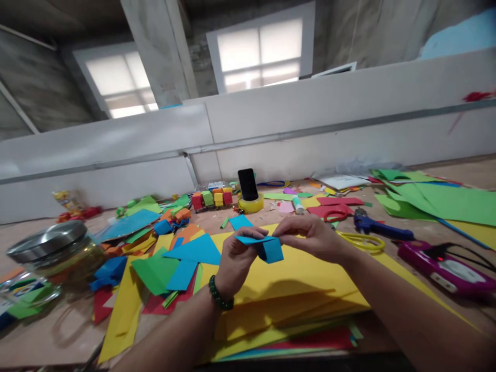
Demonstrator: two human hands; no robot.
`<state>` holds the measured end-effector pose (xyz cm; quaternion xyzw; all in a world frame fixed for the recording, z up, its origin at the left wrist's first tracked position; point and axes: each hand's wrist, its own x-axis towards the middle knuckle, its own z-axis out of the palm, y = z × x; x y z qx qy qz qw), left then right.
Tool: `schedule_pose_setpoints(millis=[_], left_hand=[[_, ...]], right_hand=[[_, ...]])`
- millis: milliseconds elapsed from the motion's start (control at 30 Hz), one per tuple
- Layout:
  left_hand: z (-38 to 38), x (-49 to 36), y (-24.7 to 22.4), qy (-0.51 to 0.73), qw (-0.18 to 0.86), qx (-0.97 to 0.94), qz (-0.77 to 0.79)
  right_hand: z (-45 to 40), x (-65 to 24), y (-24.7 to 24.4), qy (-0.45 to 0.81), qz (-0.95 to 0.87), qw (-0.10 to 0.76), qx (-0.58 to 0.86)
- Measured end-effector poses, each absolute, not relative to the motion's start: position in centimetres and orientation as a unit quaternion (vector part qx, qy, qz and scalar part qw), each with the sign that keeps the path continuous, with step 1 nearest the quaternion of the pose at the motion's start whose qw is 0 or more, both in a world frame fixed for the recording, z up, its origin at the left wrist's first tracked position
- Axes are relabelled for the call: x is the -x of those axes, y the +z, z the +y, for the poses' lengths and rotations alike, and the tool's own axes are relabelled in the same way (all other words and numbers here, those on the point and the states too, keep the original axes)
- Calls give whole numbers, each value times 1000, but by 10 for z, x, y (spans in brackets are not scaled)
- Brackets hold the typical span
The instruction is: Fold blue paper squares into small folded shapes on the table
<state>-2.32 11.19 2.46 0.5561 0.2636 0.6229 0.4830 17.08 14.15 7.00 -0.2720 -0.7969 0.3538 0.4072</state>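
Observation:
A piece of blue paper (pixel 273 250), folded into a small box-like shape, is held up over a stack of yellow sheets (pixel 306 274). My left hand (pixel 235 261), with a dark beaded bracelet at the wrist, grips the paper from the left between thumb and fingers. At the paper's right upper edge, my right hand (pixel 310 236) is closed with its fingertips pinched against it. My palms and fingers hide part of the folds. Just behind the left hand lies a blue paper strip (pixel 241 222).
Blue and green scraps (pixel 157 271) spread to the left beside a glass jar (pixel 67 258). Behind stand a phone (pixel 247 184) on a yellow tape roll (pixel 251 204) and colourful paper cubes (pixel 212 199). Rightward lie red-handled scissors (pixel 335 212), blue-handled pliers (pixel 382 227) and a magenta device (pixel 445 268).

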Motion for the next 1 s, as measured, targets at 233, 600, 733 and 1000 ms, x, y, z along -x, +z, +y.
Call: schedule_pose_setpoints(millis=[233,600,733,1000], left_hand=[[112,29,24,643,317,-630,300],[111,23,21,516,186,-701,456],[118,18,17,534,304,-650,447],[133,19,9,508,486,-573,421]], right_hand=[[140,-170,71,295,-825,413,247],[127,-151,61,67,-860,352,364],[137,-146,47,138,-813,358,438],[150,-146,40,224,-795,384,413]])
